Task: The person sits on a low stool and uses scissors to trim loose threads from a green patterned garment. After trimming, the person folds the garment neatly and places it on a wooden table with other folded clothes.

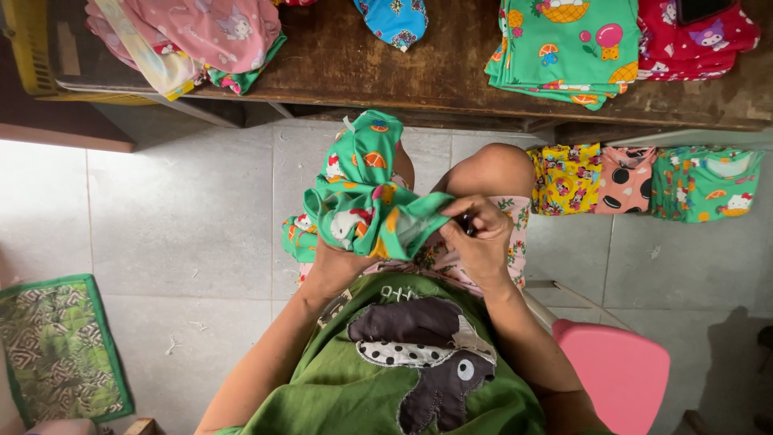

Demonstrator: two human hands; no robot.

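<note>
A green printed garment with cartoon and fruit pictures is bunched up above my lap. My left hand grips it from underneath, mostly hidden by the cloth. My right hand pinches the garment's right edge, and a small dark object shows between its fingers; I cannot tell what it is. I sit with my bare knees toward a low wooden table.
On the table lie a folded green stack, red printed clothes, a pink heap and a blue piece. Yellow, pink and green garments lie on the tiled floor at right. A pink stool and green mat are nearby.
</note>
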